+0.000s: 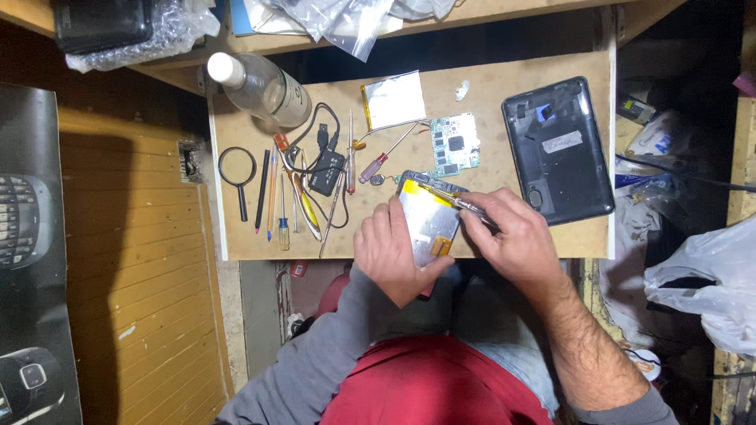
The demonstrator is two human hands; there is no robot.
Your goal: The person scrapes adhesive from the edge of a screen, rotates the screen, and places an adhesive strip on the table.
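Head view: the right hand (pixel 508 236) has its fingers pinched together around a thin metal tool (pixel 457 202), whose tip lies on the top edge of an opened tablet panel (pixel 427 220). The left hand (pixel 390 252) grips that panel from its left side and lower corner, fingers closed on it, holding it flat at the near edge of the wooden board (pixel 488 86). Just beyond the panel lie a green circuit board (pixel 454 144) and a silvery flat battery (pixel 394 100). To the right sits a black back cover (pixel 557 149). To the left lie screwdrivers (pixel 350 153), a magnifying glass (pixel 237 169) and a clear bottle (pixel 264 86).
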